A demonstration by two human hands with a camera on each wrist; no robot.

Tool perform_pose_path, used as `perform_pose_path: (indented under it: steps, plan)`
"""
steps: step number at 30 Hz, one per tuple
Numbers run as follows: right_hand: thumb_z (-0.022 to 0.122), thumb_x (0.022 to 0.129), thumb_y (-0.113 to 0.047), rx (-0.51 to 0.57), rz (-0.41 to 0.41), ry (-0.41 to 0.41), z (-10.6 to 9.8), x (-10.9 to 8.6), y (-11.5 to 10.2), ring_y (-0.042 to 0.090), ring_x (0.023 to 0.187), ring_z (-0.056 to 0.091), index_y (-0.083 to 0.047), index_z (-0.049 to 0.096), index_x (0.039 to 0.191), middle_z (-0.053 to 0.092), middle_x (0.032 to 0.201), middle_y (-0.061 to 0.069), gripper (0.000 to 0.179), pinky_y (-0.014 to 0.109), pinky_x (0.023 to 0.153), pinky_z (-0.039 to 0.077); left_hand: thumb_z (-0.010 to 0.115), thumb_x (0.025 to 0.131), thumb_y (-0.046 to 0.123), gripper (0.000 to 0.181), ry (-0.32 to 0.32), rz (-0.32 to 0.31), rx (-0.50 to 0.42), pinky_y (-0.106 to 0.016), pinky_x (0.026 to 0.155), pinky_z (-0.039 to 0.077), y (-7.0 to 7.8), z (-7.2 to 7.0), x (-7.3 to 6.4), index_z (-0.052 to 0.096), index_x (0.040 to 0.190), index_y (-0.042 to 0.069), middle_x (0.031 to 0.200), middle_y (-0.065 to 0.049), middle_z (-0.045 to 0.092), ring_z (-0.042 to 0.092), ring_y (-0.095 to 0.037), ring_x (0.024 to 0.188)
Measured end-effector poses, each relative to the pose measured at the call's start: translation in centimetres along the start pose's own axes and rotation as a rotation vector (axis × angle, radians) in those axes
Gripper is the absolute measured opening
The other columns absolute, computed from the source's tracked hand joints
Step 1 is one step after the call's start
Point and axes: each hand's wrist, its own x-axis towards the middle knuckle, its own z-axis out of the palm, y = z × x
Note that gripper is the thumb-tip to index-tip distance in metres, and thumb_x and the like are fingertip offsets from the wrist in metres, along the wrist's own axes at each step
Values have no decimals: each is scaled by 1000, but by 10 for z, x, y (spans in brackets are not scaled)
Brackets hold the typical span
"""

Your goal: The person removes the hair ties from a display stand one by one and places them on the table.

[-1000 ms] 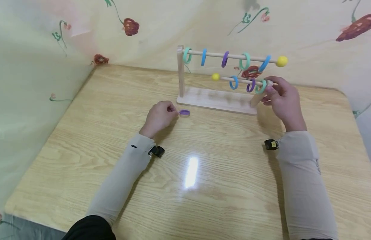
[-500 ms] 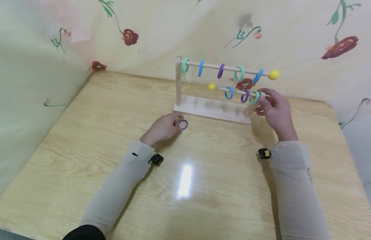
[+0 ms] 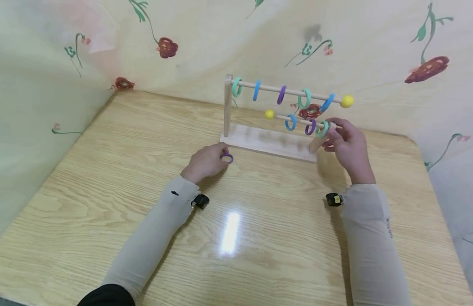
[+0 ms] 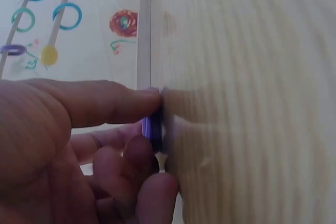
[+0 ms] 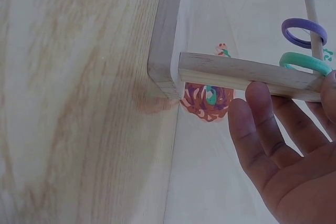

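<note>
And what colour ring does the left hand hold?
A purple ring, clearest in the left wrist view.

Your left forearm (image 3: 144,242) slants inward toward the far edge of the surface (image 3: 278,255). Your left hand (image 3: 207,161) sits low, thumb and fingertips set in a pinch. Your right forearm (image 3: 374,246) points more directly at the far edge. Your right hand (image 3: 351,151) is raised near the far right corner, thumb and fingers gripping.

Wood-grained table (image 3: 282,221) with a bright glare streak (image 3: 230,233), against a pale backdrop (image 3: 217,38) with red flowers (image 3: 168,47).
</note>
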Motion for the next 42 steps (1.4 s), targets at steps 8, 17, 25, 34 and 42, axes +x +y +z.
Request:
perform_pose_path:
  steps: [8,17,25,34,42]
  plan:
    - [47,107,-23,3,-13,11,-2,2,-2,9,80,67,-9,54,143,65,120,14,39,22,71,60,59,96,14,40,36,2,4,-43,81,52,-5,-5,6,59,136,13,122,-8,65,59,-27,102]
    - [49,107,-21,34,-23,15,-2,1,0,10,78,68,-6,55,141,68,109,0,37,24,70,60,57,102,21,41,63,79,-162,-38,74,52,13,-1,11,56,143,15,125,-9,67,64,-24,97]
    - [51,106,-22,50,-16,12,0,-1,0,10,79,68,-6,55,141,68,112,2,38,24,71,60,65,101,21,31,108,213,-512,-27,52,42,49,14,35,67,129,7,81,-11,60,50,-16,58]
    - [49,107,-23,38,-3,2,1,-3,-3,13,81,67,-9,55,142,67,110,2,38,23,72,60,65,100,9,33,143,223,-1036,-29,59,54,84,46,65,65,131,1,99,-24,65,57,-18,59]
    - [49,107,-24,30,10,-3,0,-2,-3,13,83,67,-11,55,142,66,111,3,38,23,73,60,68,98,10,27,267,242,-1089,-24,55,54,111,67,75,71,125,5,91,-5,65,56,-14,56]
